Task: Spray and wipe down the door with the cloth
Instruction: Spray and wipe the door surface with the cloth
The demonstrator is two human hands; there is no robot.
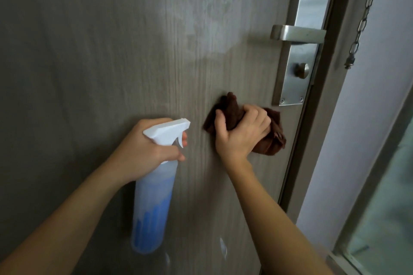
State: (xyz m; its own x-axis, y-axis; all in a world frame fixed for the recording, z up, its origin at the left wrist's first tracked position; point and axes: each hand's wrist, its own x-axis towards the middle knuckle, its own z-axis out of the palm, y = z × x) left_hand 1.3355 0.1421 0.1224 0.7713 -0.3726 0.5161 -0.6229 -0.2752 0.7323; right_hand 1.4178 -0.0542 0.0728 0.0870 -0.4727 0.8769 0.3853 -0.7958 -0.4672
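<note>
The grey wood-grain door (111, 51) fills most of what I see, its surface streaked with a pale, wet-looking sheen in the upper middle. The person's right hand (242, 131) presses a crumpled dark brown cloth (272, 138) flat against the door, fingers curled over the bunched fabric and thumb hooked at its left edge; the cloth sits just below and to the left of the brushed steel lock plate (299, 38). That plate carries a steel lever handle (297, 32) pointing left and a small round thumb-turn knob (301, 70) beneath it.

The left hand (145, 147) grips the neck of a translucent spray bottle with a white trigger head (154, 203), fingers wrapped round it, one fingertip by the trigger. The nozzle points toward the door, near the cloth but apart from it. Blue liquid fills the lower part of the bottle, which hangs tilted below the hand.

At the right, a metal chain (363, 18) hangs along the door frame, beside a pale wall (380, 100) and a frosted glass panel (384, 219).
</note>
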